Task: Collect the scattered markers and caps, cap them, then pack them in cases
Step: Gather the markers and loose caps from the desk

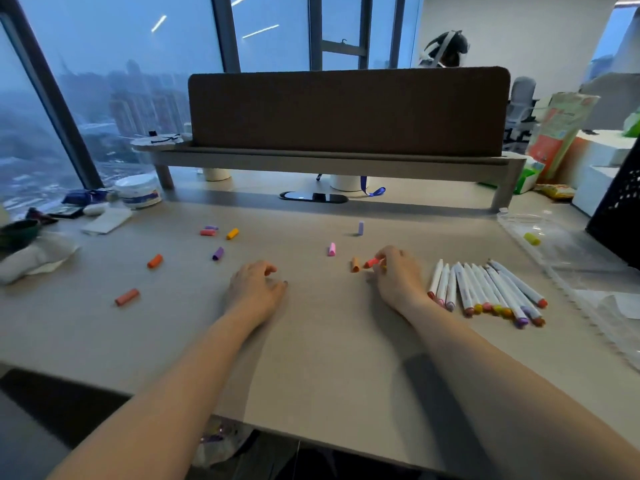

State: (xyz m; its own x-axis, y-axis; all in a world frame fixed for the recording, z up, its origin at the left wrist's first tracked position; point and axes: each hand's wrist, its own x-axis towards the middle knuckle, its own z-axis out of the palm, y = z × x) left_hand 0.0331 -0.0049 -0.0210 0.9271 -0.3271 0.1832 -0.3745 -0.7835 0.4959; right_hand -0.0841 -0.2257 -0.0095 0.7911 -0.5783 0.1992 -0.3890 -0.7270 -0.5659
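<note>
A red cap (pixel 372 262) is pinched by R hand (pixel 398 277) fingertips. L hand (pixel 256 285) is rested on worktop (pixel 329 358), fingers loosely curled; contents can't be told.

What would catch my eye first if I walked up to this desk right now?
Bright caps scattered over the pale desk stand out first, such as the orange cap at left and the purple cap nearer the middle. On the right lies a row of white markers, side by side, coloured ends toward the near edge. Just left of that row, the right hand pinches a red cap in its fingers.
</note>
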